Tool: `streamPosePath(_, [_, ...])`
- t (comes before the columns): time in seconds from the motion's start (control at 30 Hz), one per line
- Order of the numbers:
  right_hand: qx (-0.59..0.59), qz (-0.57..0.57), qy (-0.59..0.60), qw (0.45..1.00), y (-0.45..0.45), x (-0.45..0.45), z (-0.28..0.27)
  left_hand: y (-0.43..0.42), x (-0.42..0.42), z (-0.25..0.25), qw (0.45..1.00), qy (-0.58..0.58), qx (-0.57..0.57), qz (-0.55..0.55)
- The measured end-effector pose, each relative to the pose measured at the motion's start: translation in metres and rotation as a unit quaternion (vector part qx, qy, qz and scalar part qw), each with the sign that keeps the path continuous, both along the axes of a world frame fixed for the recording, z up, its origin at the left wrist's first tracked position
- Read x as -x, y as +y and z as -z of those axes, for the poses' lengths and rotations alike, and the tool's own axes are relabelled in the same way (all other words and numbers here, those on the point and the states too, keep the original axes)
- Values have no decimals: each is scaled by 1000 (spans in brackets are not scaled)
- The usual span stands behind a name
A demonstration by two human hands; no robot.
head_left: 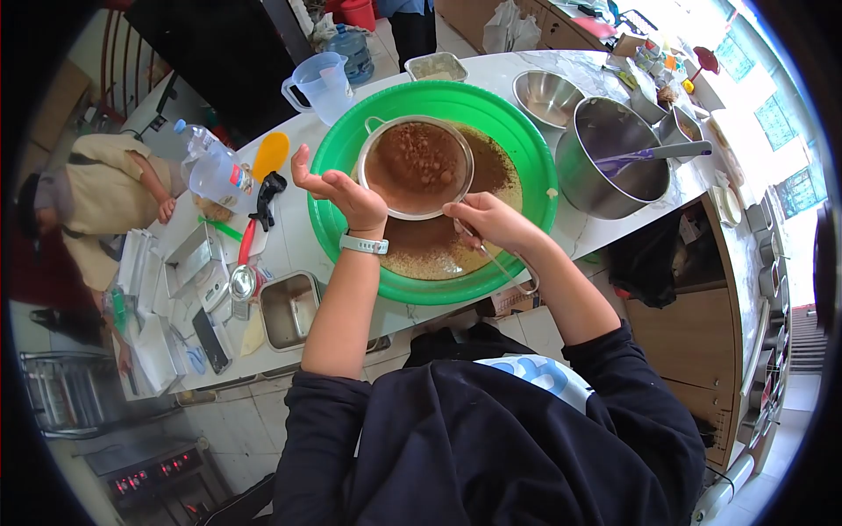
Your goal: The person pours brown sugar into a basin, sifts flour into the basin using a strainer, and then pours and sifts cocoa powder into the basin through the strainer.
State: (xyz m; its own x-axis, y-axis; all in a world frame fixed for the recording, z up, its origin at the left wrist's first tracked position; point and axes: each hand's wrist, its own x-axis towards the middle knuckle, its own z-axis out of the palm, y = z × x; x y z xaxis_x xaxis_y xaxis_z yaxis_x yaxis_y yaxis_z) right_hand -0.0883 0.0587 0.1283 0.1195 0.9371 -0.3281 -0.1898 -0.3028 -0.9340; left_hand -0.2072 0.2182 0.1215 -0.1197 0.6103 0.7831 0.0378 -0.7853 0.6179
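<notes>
Nearest the camera, a black long-sleeved top (474, 447) is seen, both sleeves ending at about the elbow. The forearms are extended over the table (574, 237). A pale band (363, 245) is worn on the left wrist.

Left hand (346, 195): fingers released and spread, palm turned toward the rim of the round sieve (419, 167); nothing is grasped. Whether the rim is touched cannot be told. Right hand (491, 219): fingers closed around the sieve's handle, thumb placed close to the rim.

The sieve is held over the green basin (522, 250). Brown powder (417, 162) with many lumps is contained in it. Below, a pale yellowish layer (412, 266) in the basin is partly covered by similar brown powder.

Left of the basin, a rectangular steel pan (289, 310) and a red-handled utensil (244, 273) are laid on the table. To the right, a deep steel pot (583, 171) is placed, with a purple spatula (631, 159) leaned inside. Beyond these, a shallow steel bowl (548, 96), a clear jug (324, 90) and a rectangular container (437, 66) are noted.

At the far left, another person (110, 184) is seen, one hand rested at the table. Past the table, a standing person in dark trousers (414, 33) is partly visible.
</notes>
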Motion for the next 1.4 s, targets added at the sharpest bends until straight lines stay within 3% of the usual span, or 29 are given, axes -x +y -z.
streamPosePath(0.13, [12,101,-23,995,4,2,0,2,-1,2,1000,-2,3,-1])
streamPosePath(0.23, [8,-3,-34,999,0,0,-2,2,-1,2,1000,-5,-4,0])
streamPosePath(0.37, [15,103,-25,994,4,3,0,1,-1,1,1000,-5,0,0])
streamPosePath(0.47, [15,4,-43,999,0,-3,0,1,0,2,1000,3,-9,0])
streamPosePath(0.57, [17,34,-34,999,0,1,-3,1,-1,2,1000,0,1,-1])
streamPosePath(0.6, [16,93,-29,995,3,4,-2,0,-1,2,1000,-2,9,-2])
streamPosePath(0.73, [9,-16,-11,1000,0,0,1,0,-1,1,1000,0,-5,14])
streamPosePath(0.87, [19,84,-15,996,3,1,1,1,-1,2,1000,3,4,1])
streamPosePath(0.97, [8,-19,-14,1000,-3,2,-12,0,-1,2,1000,7,-9,13])
streamPosePath(1.1, [24,81,-30,996,3,1,-1,0,0,3,1000,6,7,3])
streamPosePath(1.23, [19,-13,-30,999,-2,0,-5,0,-2,2,1000,-4,2,13])
streamPosePath(1.37, [4,85,-23,996,5,0,1,-1,0,4,1000,-4,10,12])
streamPosePath(1.4, [7,61,-34,998,4,1,0,-1,-1,3,1000,-1,4,14])
